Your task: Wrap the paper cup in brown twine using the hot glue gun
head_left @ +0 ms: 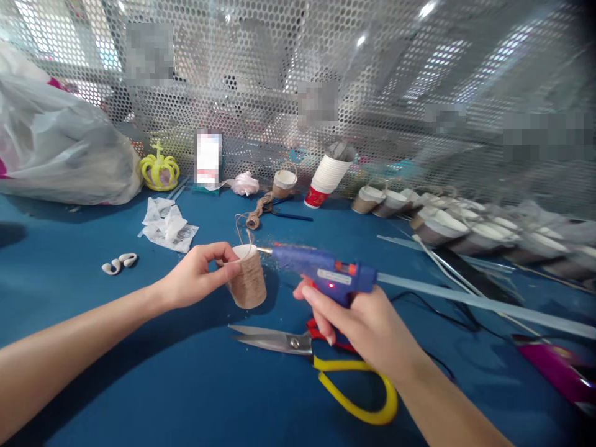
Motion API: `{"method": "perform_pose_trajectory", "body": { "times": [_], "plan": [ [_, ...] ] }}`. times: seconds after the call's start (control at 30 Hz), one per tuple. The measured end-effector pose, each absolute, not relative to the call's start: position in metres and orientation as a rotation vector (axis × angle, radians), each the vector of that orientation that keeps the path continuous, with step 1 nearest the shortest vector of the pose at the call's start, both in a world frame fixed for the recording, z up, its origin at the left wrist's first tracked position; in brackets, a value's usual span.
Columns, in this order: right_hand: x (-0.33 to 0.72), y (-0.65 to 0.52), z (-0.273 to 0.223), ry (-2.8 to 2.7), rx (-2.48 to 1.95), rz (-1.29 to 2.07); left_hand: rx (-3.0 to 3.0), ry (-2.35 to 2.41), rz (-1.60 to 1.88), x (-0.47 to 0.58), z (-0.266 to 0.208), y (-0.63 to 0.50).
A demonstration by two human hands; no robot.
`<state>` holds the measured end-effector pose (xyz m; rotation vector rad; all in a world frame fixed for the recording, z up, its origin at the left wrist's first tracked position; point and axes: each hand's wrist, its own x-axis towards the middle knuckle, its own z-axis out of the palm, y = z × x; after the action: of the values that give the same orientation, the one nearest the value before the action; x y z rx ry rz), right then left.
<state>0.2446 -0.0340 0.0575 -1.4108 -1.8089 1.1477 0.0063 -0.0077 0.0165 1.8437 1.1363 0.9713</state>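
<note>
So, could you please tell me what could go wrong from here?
The glue gun has its red light lit, and its nozzle is near the left hand holding the twine-wrapped cup: a slip might burn that hand. Also, the scissors lie close under the right hand, which could bump them.

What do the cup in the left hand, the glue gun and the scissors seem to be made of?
Cup: probably paper, given its white inside, with a tan, ribbed wrap outside that looks like twine or burlap.
Glue gun: likely plastic, by its smooth blue casing; the shiny nozzle looks metal.
Scissors: glinting blades suggest metal; yellow and red handles, perhaps plastic.
</note>
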Motion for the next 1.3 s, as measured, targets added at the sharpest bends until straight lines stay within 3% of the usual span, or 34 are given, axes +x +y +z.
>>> {"method": "perform_pose_trajectory", "body": {
  "times": [0.4, 0.87, 1.3],
  "plan": [
    [0.239, -0.044, 0.043, -2.082, -1.426, 0.519, 1.793, 1.102, 0.983, 0.008, 0.017, -0.009],
    [0.237, -0.049, 0.042, -2.065, -1.470, 0.443, 1.770, 1.000, 0.970, 0.007, 0.017, -0.009],
    [0.237, -0.045, 0.050, -2.030, -1.464, 0.609, 1.752, 0.864, 0.910, 0.001, 0.019, -0.004]
  ]
}}
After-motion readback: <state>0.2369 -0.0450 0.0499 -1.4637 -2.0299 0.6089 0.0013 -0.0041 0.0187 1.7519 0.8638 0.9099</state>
